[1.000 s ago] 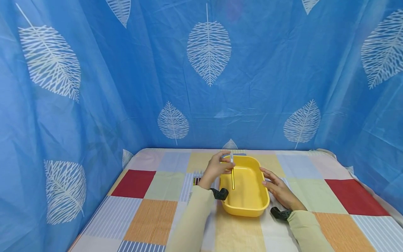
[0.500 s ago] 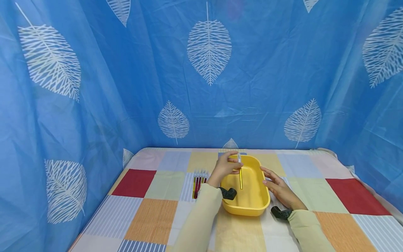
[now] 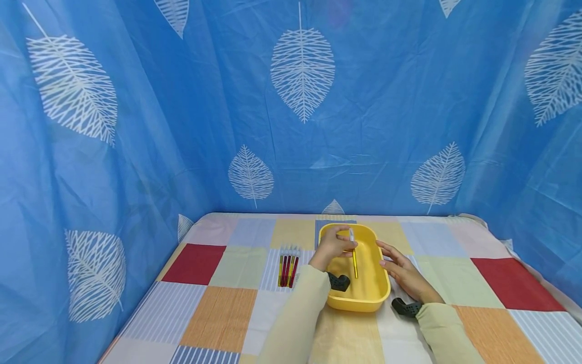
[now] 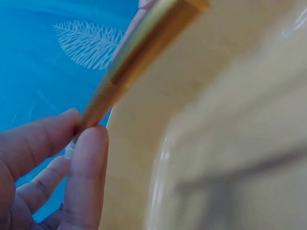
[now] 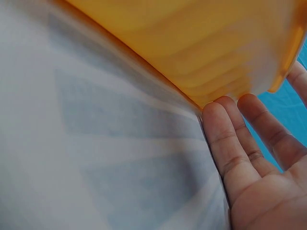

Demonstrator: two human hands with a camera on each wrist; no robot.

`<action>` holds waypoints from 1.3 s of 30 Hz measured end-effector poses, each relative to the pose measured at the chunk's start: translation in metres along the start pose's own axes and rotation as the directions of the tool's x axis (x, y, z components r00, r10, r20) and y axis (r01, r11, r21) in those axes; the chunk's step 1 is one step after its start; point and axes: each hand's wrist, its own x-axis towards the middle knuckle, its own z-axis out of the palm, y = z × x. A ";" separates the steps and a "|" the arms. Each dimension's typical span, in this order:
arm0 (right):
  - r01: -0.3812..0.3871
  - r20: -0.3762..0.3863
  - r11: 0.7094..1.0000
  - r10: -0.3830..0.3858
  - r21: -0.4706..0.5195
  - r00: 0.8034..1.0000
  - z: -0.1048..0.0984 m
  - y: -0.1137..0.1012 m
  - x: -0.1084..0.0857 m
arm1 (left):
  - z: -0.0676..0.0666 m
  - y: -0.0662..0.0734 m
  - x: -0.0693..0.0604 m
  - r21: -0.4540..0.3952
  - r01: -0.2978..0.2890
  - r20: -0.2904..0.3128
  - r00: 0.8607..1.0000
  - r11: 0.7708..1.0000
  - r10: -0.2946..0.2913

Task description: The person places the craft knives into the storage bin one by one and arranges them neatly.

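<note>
My left hand (image 3: 335, 247) is over the yellow basin (image 3: 359, 306). It pinches a gold pen (image 3: 355, 264) near its pale, clear-looking top end. The barrel slants down into the basin; I cannot tell if its lower end touches the floor. In the left wrist view, thumb and fingers close on the gold pen (image 4: 139, 57) just past its ribbed part. My right hand (image 3: 402, 273) rests at the basin's right side. In the right wrist view its fairly straight fingers (image 5: 223, 134) touch the outer wall of the yellow basin (image 5: 192, 43).
Left of the basin, several gold and red pens (image 3: 288, 268) with pale tops lie side by side on the patchwork tablecloth (image 3: 218, 313). A blue leaf-print curtain (image 3: 364, 126) surrounds the table at the back and sides.
My left hand has carried the gold pen rightward and a little lower over the basin, uncovering the row of pens at left. The right hand stays at the basin's side.
</note>
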 end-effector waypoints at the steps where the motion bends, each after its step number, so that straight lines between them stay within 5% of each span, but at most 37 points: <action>1: 0.000 -0.001 1.000 0.000 0.002 1.000 0.000 0.000 0.000 | 0.002 0.000 0.000 0.002 0.005 -0.002 1.000 1.000 -0.005; 17: -0.020 -0.010 1.000 0.020 -0.006 1.000 0.001 -0.001 0.000 | 0.019 0.003 0.005 0.039 0.050 0.032 0.998 0.998 -0.052; 31: -0.029 -0.034 0.999 0.028 -0.031 0.999 0.001 -0.001 0.001 | 0.037 0.005 0.006 0.065 0.137 -0.046 0.990 0.989 -0.134; 39: -0.017 -0.027 1.000 0.017 -0.021 1.000 0.002 -0.001 -0.001 | 0.043 -0.006 0.017 0.180 0.182 -0.063 0.983 0.967 -0.173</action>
